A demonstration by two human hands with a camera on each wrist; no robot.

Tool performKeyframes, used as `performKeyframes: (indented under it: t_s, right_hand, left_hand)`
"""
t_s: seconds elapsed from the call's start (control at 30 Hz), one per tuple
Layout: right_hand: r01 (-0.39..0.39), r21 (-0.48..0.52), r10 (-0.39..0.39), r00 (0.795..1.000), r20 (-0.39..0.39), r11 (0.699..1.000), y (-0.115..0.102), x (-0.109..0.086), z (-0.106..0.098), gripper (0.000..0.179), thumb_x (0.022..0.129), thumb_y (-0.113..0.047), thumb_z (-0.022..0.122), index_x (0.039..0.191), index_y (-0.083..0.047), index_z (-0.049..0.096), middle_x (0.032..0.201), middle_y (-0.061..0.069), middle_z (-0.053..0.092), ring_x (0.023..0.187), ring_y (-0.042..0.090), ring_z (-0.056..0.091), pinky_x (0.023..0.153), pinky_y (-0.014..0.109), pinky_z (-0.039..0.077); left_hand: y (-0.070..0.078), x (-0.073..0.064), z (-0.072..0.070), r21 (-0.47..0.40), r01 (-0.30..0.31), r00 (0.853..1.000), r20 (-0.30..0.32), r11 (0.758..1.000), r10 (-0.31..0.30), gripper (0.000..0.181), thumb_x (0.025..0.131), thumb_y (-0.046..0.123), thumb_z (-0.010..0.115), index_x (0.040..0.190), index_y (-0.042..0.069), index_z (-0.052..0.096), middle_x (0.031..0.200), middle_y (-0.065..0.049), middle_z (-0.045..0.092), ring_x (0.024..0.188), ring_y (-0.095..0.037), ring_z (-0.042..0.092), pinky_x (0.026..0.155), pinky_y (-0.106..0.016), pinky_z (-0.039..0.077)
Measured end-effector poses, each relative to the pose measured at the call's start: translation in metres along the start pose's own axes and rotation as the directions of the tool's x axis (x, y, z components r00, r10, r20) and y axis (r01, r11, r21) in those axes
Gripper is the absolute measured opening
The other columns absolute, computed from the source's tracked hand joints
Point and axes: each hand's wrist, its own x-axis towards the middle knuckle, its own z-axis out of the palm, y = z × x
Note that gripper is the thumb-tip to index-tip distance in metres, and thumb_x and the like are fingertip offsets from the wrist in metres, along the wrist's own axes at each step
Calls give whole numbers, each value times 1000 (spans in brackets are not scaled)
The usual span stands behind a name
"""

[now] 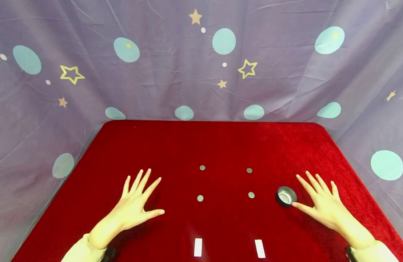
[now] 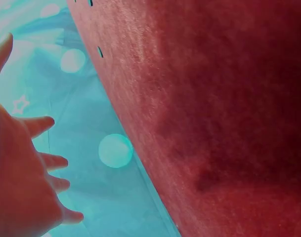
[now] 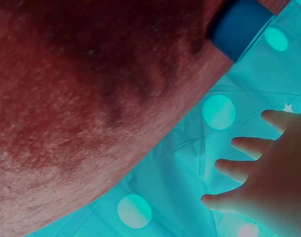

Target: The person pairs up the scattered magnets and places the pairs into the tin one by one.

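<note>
My left hand (image 1: 132, 209) is spread over the left part of the red cloth, fingers straight, holding nothing. On the other side my right hand (image 1: 327, 207) is spread the same way. Its thumb tip overlaps the rim of a small round dark container (image 1: 282, 199) in the head view; whether they touch I cannot tell. The container has a pale inside and shows as a dark blue cylinder (image 3: 241, 28) in the right wrist view. Several small grey discs lie between the hands, among them a far left disc (image 1: 202, 167) and a near right disc (image 1: 251, 195).
Two white rectangular strips, a left strip (image 1: 198, 247) and a right strip (image 1: 259, 248), lie near the front of the red-covered table (image 1: 175, 145). A purple curtain (image 1: 175, 72) with stars and dots surrounds the table's back and sides.
</note>
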Motion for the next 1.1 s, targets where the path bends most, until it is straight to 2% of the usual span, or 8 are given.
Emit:
performKeyframes:
  t_s: [0.13, 0.37, 0.47, 0.63, 0.83, 0.97, 1.07, 1.1]
  right_hand:
    - [24, -8, -25, 1000, -8, 1000, -5, 1, -1, 81, 75, -47, 63, 140, -20, 23, 140, 18, 24, 130, 39, 12, 97, 62, -5]
    - [60, -16, -60, 998, -10, 998, -15, 3, -4, 81, 73, -48, 64, 140, -22, 25, 140, 17, 25, 129, 39, 15, 99, 59, -7]
    - [79, -13, -79, 997, -7, 997, -19, 2, -5, 81, 73, -48, 64, 140, -23, 25, 141, 16, 25, 129, 37, 15, 99, 57, -7]
    - [117, -14, -117, 993, -22, 993, -26, 1, -6, 80, 73, -47, 65, 139, -23, 27, 142, 12, 25, 131, 33, 13, 101, 54, -6]
    - [156, -1, -156, 987, -38, 988, -35, 2, -7, 79, 71, -46, 67, 138, -23, 30, 142, 10, 25, 131, 30, 16, 102, 53, -2]
    - [190, 11, -189, 981, -54, 982, -42, 2, -6, 78, 70, -46, 68, 136, -21, 35, 140, 9, 28, 131, 27, 18, 103, 51, 2]
    - [226, 16, -224, 972, -78, 974, -47, 2, -5, 77, 68, -45, 70, 133, -17, 39, 138, 9, 32, 128, 27, 23, 106, 43, 3]
    - [238, 15, -236, 968, -87, 971, -49, 2, -4, 77, 68, -45, 70, 132, -16, 40, 137, 9, 34, 127, 27, 25, 106, 39, 3]
  left_hand:
    - [4, 1, -3, -7, -23, 1000, -15, 1000, 23, 82, 73, 59, 57, 136, 12, 33, 146, -15, 9, 134, -29, -3, 99, -57, -3]
    - [13, 2, -6, -47, -22, 999, 49, 999, 24, 82, 73, 60, 56, 138, 15, 31, 146, -14, 10, 133, -32, -1, 99, -57, -3]
    - [17, 2, -7, -75, -35, 998, 55, 997, 39, 82, 73, 59, 57, 138, 15, 31, 146, -15, 12, 133, -32, 1, 100, -57, -3]
    - [24, 3, -8, -84, -86, 996, 26, 993, 89, 83, 73, 60, 57, 137, 15, 32, 145, -15, 14, 133, -34, 4, 101, -55, -4]
    - [30, 3, -7, -74, -158, 987, -27, 985, 157, 81, 72, 60, 57, 135, 13, 36, 144, -14, 17, 133, -31, 7, 101, -55, 3]
    - [34, 4, -6, -73, -195, 980, -59, 978, 191, 79, 72, 60, 57, 133, 14, 39, 143, -13, 22, 133, -28, 10, 105, -44, -4]
    - [37, 4, -5, -85, -213, 976, -64, 973, 208, 77, 73, 60, 56, 132, 13, 41, 141, -13, 26, 131, -29, 16, 105, -30, -10]
    - [39, 4, -5, -87, -219, 975, -67, 972, 214, 76, 73, 59, 56, 131, 12, 41, 140, -13, 28, 130, -30, 19, 106, -30, -9]
